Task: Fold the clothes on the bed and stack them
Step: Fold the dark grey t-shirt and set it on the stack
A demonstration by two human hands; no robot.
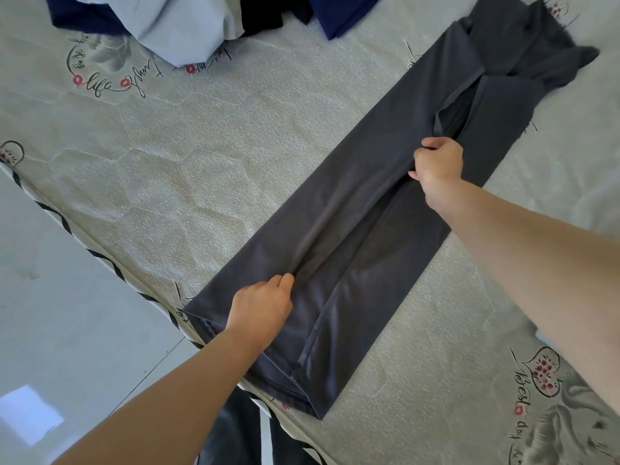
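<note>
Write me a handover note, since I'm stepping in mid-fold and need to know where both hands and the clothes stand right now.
Left hand: pinches the folded-in edge of the grey garment near its hem end.
Right hand: grips the same edge further up, towards the collar end.
Garment: laid out long on the bed, both sides folded in towards the middle, making a narrow strip.
Pile: other clothes, light blue and dark blue, lie unfolded at the far edge of the bed.
Done: lengthwise folds.
Left: probably fold the strip across, set it down, then fold the pile. No stack shows yet.
</note>
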